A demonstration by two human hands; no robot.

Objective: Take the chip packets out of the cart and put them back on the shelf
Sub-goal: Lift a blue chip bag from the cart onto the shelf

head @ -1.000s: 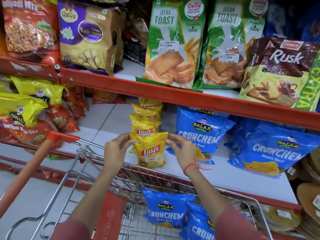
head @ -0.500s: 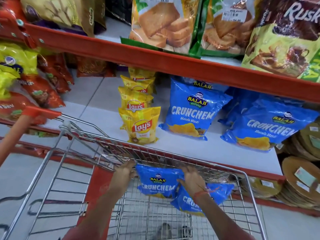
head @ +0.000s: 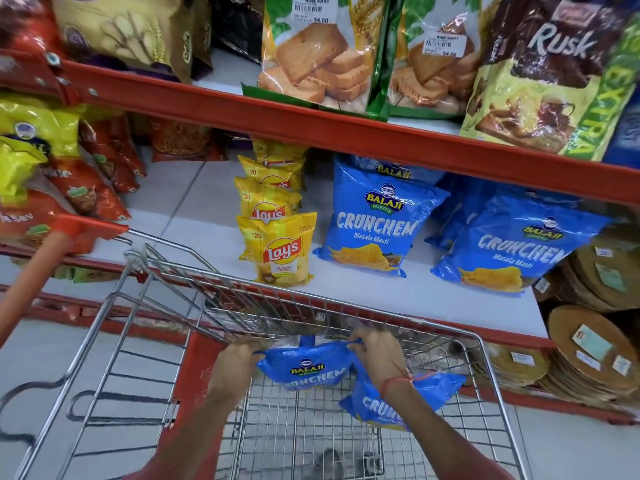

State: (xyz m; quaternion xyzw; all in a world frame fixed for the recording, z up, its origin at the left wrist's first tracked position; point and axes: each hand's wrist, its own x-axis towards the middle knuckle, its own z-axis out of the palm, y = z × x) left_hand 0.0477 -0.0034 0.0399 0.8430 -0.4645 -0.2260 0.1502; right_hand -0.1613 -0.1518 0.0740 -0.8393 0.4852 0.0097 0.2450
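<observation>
Inside the wire cart [head: 145, 268], my left hand [head: 232, 367] and my right hand [head: 377, 353] pinch the two top corners of a blue Balaji Crunchem chip packet [head: 306, 370]. A second blue Crunchem packet [head: 372, 405] lies in the cart under my right wrist. On the white middle shelf [head: 398, 299] stands a row of yellow Lay's packets [head: 278, 252]. To their right stand blue Crunchem packets [head: 374, 223] and more of them [head: 509, 251] further right.
The red shelf rail [head: 346, 133] above carries toast bags [head: 315, 53] and a Rusk bag [head: 547, 77]. Yellow and orange snack bags [head: 41, 174] fill the shelf's left side. Round flat packs [head: 595, 351] are stacked at right. The cart's red handle [head: 83, 230] points left.
My hands left the front Lay's packet standing on the shelf, dropped into the cart and took hold of a blue Crunchem packet by its top corners. The view tilted downward.
</observation>
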